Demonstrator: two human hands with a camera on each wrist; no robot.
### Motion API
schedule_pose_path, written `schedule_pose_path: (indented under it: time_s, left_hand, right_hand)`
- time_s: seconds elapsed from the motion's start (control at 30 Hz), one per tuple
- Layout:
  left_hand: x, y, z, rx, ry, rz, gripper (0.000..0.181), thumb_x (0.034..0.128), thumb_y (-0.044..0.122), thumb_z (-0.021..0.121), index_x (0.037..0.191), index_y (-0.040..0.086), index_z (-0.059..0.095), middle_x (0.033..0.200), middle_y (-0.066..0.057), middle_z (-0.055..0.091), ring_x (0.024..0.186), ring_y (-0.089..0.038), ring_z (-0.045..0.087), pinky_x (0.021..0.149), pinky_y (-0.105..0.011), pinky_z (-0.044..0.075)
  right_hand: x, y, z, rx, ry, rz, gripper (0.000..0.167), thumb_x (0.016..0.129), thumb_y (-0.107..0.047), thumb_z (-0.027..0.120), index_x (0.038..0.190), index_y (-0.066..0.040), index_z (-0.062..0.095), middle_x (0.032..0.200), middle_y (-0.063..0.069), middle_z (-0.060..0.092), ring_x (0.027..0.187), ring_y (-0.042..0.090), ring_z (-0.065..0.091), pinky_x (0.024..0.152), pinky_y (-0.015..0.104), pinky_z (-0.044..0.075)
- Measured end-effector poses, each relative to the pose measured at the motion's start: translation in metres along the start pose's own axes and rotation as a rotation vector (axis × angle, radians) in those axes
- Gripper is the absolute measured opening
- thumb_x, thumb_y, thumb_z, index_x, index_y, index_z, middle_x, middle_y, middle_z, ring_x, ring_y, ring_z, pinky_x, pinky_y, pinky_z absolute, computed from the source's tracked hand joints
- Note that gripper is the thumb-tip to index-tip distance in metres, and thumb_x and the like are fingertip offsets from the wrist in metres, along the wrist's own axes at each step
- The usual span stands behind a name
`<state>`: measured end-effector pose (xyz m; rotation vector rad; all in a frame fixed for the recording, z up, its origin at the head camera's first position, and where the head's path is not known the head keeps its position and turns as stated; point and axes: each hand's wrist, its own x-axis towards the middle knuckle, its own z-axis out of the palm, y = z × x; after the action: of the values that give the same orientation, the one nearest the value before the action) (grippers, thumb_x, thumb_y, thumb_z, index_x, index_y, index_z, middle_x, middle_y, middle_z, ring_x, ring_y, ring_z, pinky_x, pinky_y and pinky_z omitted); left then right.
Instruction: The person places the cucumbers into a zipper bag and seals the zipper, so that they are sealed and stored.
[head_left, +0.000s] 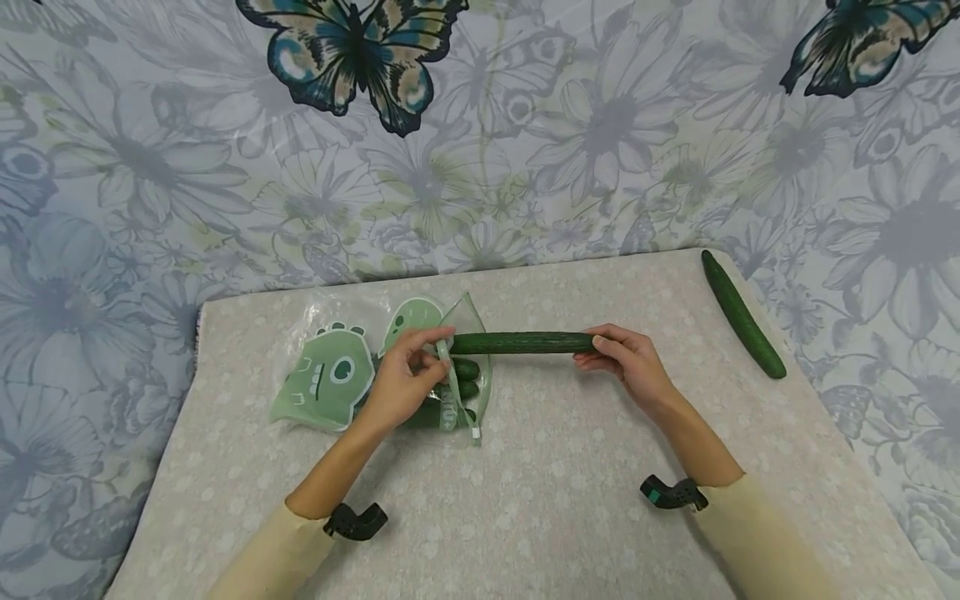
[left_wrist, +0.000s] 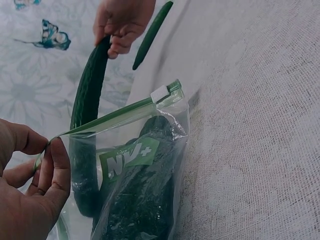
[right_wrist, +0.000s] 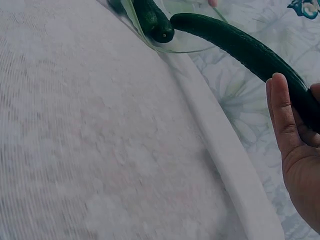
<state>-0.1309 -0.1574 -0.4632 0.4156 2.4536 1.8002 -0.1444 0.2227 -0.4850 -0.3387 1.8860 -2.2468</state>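
Note:
My left hand (head_left: 407, 377) pinches the green rim of a clear zip bag (left_wrist: 165, 112) between thumb and fingers, keeping its mouth apart. A white slider sits at one end of the zip. Green dinosaur prints (head_left: 339, 375) cover the bag, and several cucumbers (right_wrist: 162, 30) lie inside it. By its far end, my right hand (head_left: 626, 360) grips another cucumber (head_left: 525, 342) held level. In the left wrist view, the other end of that cucumber is inside the bag's mouth, seen through the plastic.
One more cucumber (head_left: 744, 315) lies at the right edge of the table (head_left: 570, 500), which has a pale patterned cloth. A floral and butterfly fabric (head_left: 600, 150) hangs behind the table. Black camera mounts (head_left: 356, 522) sit at both wrists.

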Motion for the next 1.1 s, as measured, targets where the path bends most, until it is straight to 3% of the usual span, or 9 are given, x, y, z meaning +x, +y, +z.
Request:
schedule_pose_path:
  time_s: [0.23,0.43,0.77,0.87,1.1]
  left_hand:
    - [-0.001,0.001,0.002,0.009,0.0,-0.018,0.046,0.103,0.01,0.071,0.148,0.02,0.066,0.121,-0.016,0.057,0.082,-0.018,0.074,0.07,-0.025,0.054]
    - [-0.001,0.001,0.0,0.01,-0.007,-0.027,0.047,0.1039,0.011,0.07,0.15,0.014,0.064,0.122,-0.014,0.057,0.084,-0.016,0.074,0.073,-0.026,0.055]
    - [0.001,0.003,0.001,0.0,-0.008,-0.03,0.048,0.1035,0.011,0.07,0.151,0.014,0.063,0.123,-0.012,0.055,0.084,-0.014,0.073,0.069,-0.026,0.053]
    - [0.0,0.002,0.0,-0.013,-0.007,-0.042,0.048,0.1036,0.01,0.07,0.151,0.015,0.063,0.126,-0.012,0.055,0.085,-0.015,0.073,0.07,-0.026,0.054]
    - [-0.001,0.002,0.0,-0.011,-0.003,-0.042,0.047,0.1037,0.011,0.069,0.15,0.017,0.064,0.127,-0.012,0.054,0.086,-0.015,0.073,0.07,-0.026,0.054]
  right_hand:
    - [0.012,0.011,0.02,-0.03,-0.027,0.029,0.044,0.113,-0.012,0.053,0.138,0.023,0.054,0.098,0.001,0.083,0.093,0.012,0.082,0.087,0.033,0.067]
    - [0.021,0.014,0.036,-0.038,-0.034,0.06,0.044,0.113,-0.013,0.053,0.14,0.022,0.054,0.1,-0.002,0.081,0.095,0.011,0.081,0.089,0.029,0.066]
    - [0.036,0.022,0.054,-0.014,-0.081,0.02,0.043,0.113,-0.01,0.05,0.14,0.023,0.055,0.105,0.003,0.08,0.097,0.011,0.081,0.091,0.029,0.066]
    - [0.041,0.024,0.061,-0.008,-0.098,0.012,0.043,0.113,-0.009,0.049,0.14,0.024,0.054,0.11,0.01,0.079,0.098,0.01,0.081,0.091,0.029,0.066]
    - [0.052,0.029,0.081,-0.001,-0.134,0.005,0.042,0.114,-0.009,0.048,0.14,0.023,0.055,0.126,0.045,0.064,0.1,0.01,0.08,0.094,0.029,0.065]
